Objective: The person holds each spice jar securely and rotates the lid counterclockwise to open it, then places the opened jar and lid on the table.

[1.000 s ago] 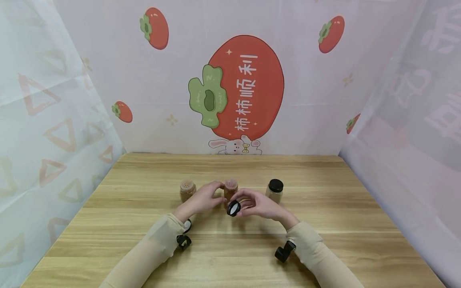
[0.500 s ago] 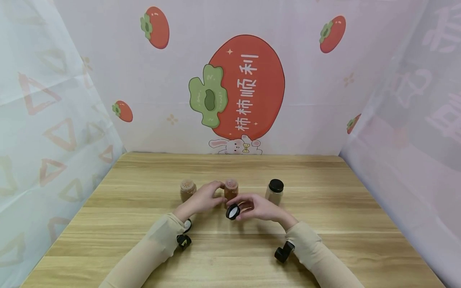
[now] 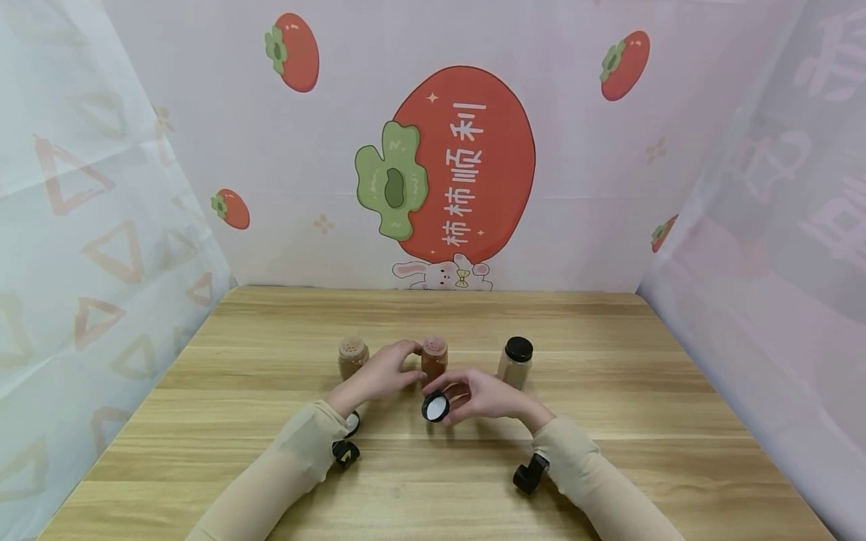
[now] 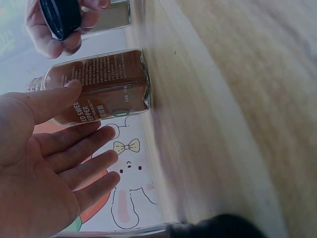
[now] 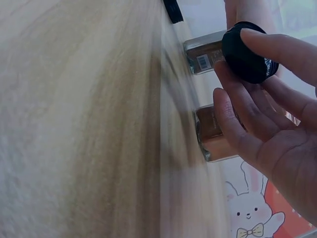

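Observation:
In the head view my left hand [image 3: 387, 370] steadies the middle spice jar [image 3: 434, 361], thumb on one side and index finger on the other. The jar is glass, full of red-brown powder, with a perforated pinkish shaker top; the left wrist view shows its printed label partly behind the thumb [image 4: 72, 90]. My right hand [image 3: 489, 394] pinches a black screw lid [image 3: 435, 406] just in front of that jar. The lid's white inner face is turned toward the head camera. Seen from the right wrist, the thumb lies across the lid's black top [image 5: 246, 52].
A second shaker jar [image 3: 352, 359], uncapped, stands at the left, behind my left wrist. At the right is a jar with its black lid [image 3: 519, 349] on. Another black lid [image 3: 352, 424] lies by my left sleeve. Behind the wooden table [image 3: 433, 496] rises a printed cloth backdrop [image 3: 561, 248].
My right hand has drawn the black lid slightly down and toward me, away from the middle jar, and its white inside faces up more. The left hand has stayed put.

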`<state>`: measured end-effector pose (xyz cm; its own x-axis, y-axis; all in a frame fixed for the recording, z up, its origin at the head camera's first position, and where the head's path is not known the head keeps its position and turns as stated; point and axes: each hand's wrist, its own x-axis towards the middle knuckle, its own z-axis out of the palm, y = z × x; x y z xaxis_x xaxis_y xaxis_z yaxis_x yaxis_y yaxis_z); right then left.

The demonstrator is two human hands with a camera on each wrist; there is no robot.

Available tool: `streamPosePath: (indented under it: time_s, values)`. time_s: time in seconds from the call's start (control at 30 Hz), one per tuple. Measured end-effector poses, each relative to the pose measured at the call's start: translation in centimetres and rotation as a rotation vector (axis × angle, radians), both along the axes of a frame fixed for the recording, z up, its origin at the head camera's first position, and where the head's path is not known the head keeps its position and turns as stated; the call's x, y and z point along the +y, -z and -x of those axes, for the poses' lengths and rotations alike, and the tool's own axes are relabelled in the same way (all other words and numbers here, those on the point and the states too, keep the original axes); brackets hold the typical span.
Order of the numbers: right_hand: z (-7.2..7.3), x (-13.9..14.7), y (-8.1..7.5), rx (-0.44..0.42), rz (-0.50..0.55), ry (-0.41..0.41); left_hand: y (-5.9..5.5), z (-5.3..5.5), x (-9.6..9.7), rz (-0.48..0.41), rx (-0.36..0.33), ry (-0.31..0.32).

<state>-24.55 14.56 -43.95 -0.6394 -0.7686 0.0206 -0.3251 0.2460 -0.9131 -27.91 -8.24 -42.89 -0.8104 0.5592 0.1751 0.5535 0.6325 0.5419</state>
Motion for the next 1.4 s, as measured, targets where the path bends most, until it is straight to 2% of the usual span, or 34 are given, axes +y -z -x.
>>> streamPosePath:
  time_s: [0.63,1.07,1.4]
  values:
    - [0.5,-0.6,0.7,0.000,-0.109,0.047,0.0,0.0,-0.1,0.007,-0.026,-0.009]
    - [0.6,-0.9,0.9,0.096,-0.186,0.065,0.1,0.2,0.0,0.008,-0.009,-0.005]
    - [0.6,-1.0,1.3,0.128,-0.215,0.087,0.1,0.2,0.0,0.012,-0.004,-0.009]
